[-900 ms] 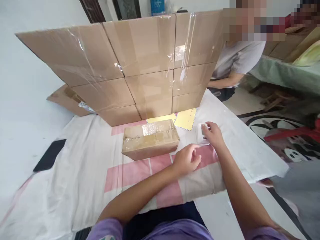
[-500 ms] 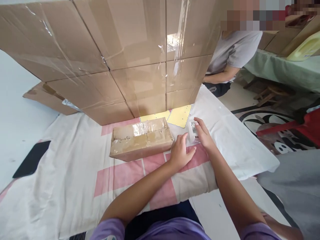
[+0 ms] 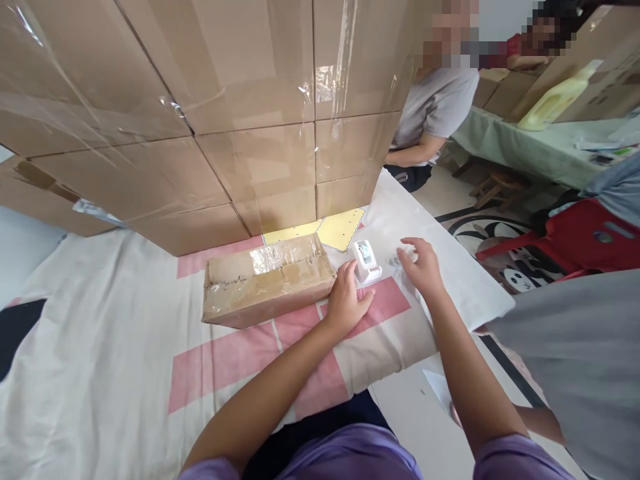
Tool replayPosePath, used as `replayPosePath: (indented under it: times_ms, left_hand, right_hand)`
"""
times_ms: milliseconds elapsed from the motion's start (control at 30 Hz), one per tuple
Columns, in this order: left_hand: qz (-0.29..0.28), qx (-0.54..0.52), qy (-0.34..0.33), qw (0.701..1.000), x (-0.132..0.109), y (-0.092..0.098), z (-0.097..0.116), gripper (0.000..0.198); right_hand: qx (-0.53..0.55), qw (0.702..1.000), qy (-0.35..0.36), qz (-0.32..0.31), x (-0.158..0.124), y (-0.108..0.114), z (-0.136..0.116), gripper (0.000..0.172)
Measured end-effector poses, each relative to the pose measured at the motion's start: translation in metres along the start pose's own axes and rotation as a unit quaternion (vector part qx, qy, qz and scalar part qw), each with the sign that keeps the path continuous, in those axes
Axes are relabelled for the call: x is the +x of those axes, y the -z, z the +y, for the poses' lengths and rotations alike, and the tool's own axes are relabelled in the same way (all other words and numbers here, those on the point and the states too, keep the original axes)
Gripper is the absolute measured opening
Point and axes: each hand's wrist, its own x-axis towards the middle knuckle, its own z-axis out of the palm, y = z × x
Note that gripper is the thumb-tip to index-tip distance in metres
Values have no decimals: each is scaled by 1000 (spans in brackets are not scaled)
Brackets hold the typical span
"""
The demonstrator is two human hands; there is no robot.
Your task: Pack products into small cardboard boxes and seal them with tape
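Note:
A small white tape dispenser point(image 3: 367, 263) stands on the cloth to the right of a brown cardboard box point(image 3: 270, 277). My left hand point(image 3: 346, 303) is beside the dispenser, its fingertips at the left side and its thumb spread away toward the front. It lies between box and dispenser. To the right, my right hand point(image 3: 424, 267) is bent over the white sheet, apart from the dispenser. A clear plastic piece point(image 3: 395, 261) shows at its curled fingertips; its full shape is hard to make out.
Large taped cartons point(image 3: 265, 160) form a wall behind the box. Yellow patterned paper point(image 3: 341, 229) lies at their foot. Another person in a grey shirt point(image 3: 440, 107) is beyond the table, near a red chair point(image 3: 575, 233). A yellow bottle point(image 3: 557, 100) stands on a green-covered table.
My right hand has left the dispenser and moved right, with clear plastic at its fingers. The dispenser now shows plainly beside my left hand. The view has swung right.

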Motion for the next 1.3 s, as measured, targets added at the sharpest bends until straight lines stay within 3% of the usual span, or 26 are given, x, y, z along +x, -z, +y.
replayPosePath:
  times_ms: [67,133,467,667,767,900,1067,1300]
  left_hand:
    - [-6,-7,3,1000,-2,1,0,71]
    - [-13,-8,2,1000,-3,2,-1,69]
    - [-23,-7,20,1000,-3,3,1,65]
    - [-21,-1,15,1000,-2,3,1,65]
    - [-21,1,13,1000,-2,2,0,69]
    - [-23,3,24,999,-2,2,0,71]
    - [-24,3,33,999,-2,3,1,71]
    - [-25,3,35,999,-1,2,0,67]
  right_hand:
    - [-100,994,12,-52,-6,3,10,47]
    - [-130,987,9,-89,-8,1,16,48]
    - [-141,989,-19,-50,39,-14,19,46]
    - [-78,995,-65,-15,13,-3,-16,33]
    - [-33,993,-84,-78,0,-4,-43,30]
    - [6,972,-168,-162,1,-12,-66,28]
    - [26,950,-248,-187,8,-15,-77,24]
    - [71,920,-308,-233,12,-10,-79,17]
